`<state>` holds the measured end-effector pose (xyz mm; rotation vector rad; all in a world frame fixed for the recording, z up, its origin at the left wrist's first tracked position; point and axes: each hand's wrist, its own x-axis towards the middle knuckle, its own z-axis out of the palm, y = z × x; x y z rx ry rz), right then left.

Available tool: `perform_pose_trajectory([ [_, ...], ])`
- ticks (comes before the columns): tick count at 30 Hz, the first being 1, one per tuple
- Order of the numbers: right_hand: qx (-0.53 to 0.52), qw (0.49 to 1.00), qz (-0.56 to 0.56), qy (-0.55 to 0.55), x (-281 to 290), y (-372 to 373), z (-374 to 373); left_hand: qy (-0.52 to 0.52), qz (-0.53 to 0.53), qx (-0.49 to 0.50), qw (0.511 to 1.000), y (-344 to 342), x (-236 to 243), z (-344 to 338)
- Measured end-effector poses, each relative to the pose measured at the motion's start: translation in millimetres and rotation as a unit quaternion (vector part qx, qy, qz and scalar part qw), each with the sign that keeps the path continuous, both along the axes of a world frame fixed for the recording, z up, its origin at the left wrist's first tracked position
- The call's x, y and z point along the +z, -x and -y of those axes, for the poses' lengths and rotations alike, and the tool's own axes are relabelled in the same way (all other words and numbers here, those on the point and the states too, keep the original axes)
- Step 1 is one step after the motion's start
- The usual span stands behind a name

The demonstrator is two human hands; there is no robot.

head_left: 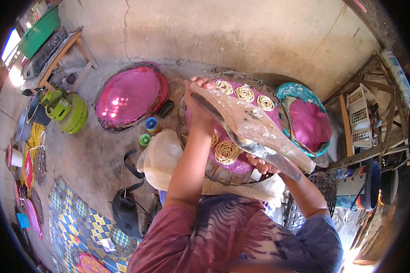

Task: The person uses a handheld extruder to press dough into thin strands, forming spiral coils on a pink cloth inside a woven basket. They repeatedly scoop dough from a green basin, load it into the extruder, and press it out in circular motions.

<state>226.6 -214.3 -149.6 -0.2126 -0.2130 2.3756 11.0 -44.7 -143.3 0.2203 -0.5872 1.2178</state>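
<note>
While the left hand (pixel 198 93) wraps round the upper end of a long, pale-and-dark tapered tool (pixel 250 120), the right hand (pixel 263 165) sits under its lower part, fingers bent, half hidden; can't tell if they close on it. Tool is tilted above a round tray (pixel 223 176), narrow end toward the person's right. To handle it well, probably best: support both ends, keep the two long pieces aligned, lift clear of the pale coils (pixel 244 94) so none get dragged or squashed, and don't tip residue onto them.

Containers: round tray has pink cloth (pixel 239 168), coils on it, some likely hidden under the tool. Teal basin (pixel 292 88) just right of tray, more pink cloth inside. Oval tray (pixel 110 127) on the floor at left, pink cloth across it, no coils visible. White basket (pixel 359 111) far right; contents unclear. Green tub (pixel 38 32) on the bench (pixel 61 54), inside not visible
</note>
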Motion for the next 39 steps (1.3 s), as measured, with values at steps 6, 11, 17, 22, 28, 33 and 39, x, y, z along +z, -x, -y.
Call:
perform_pose_trajectory([
  [6,0.052,0.961,0.207,-0.173,-22,-6,-8,0.093,0.009,0.055,0.994,18,16,-5],
  [11,0.018,0.917,0.335,-0.215,18,3,-25,-0.048,-0.03,0.018,0.998,26,57,-5],
  [17,0.068,0.85,0.474,-0.22,114,-49,28,0.04,-0.208,0.023,0.977,-7,79,-6],
  [22,0.123,0.814,0.565,-0.06,131,-73,51,0.153,-0.195,-0.117,0.962,-64,39,11],
  [28,0.051,0.743,0.661,-0.093,137,-64,56,0.087,-0.171,-0.06,0.98,-64,34,9],
  [33,-0.006,0.75,0.66,-0.047,163,-62,71,0.141,-0.168,-0.081,0.972,-66,55,27],
  [39,-0.022,0.711,0.689,-0.139,152,-62,65,0.128,-0.212,-0.021,0.969,-61,77,23],
])
